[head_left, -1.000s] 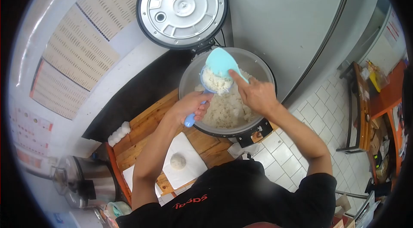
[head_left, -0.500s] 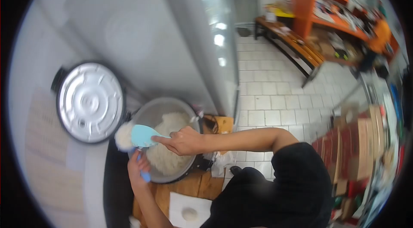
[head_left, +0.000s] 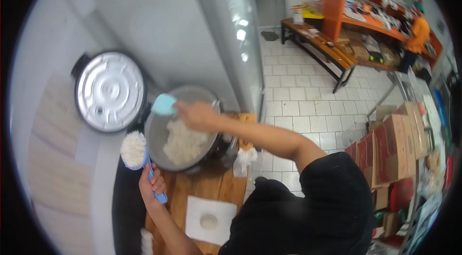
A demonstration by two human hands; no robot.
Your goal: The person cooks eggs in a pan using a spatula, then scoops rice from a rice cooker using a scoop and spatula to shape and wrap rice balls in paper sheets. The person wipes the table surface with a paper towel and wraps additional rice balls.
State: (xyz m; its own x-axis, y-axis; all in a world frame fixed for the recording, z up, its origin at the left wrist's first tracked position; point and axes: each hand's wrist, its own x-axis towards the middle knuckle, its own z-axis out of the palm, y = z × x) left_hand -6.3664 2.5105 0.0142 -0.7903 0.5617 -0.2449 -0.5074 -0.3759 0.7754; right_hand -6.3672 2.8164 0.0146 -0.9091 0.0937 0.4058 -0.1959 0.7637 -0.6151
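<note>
My left hand (head_left: 152, 181) is closed around the handle of a blue scoop (head_left: 153, 173), whose bowl is heaped with white cooked rice (head_left: 133, 148). It is held up to the left of the rice cooker pot. My right hand (head_left: 195, 114) grips a light turquoise rice paddle (head_left: 164, 104) over the pot, its blade pointing left; motion blurs the hand. Inside the grey pot (head_left: 156, 156) lies a mound of rice (head_left: 185, 144). A white sheet of paper (head_left: 196, 228) with a small round patch (head_left: 209, 222) on it lies on the wooden table (head_left: 180, 183).
The silver pot lid (head_left: 110, 92) stands open at the left. Beside the pot is crumpled white plastic (head_left: 246, 161). Cardboard boxes (head_left: 394, 144) are stacked at right. A wooden bench (head_left: 320, 45) and a person in orange (head_left: 417, 36) are farther back.
The paddle has come off the scoop and moved up over the far part of the pot. The heaped scoop is now apart from it, lower and left of the pot.
</note>
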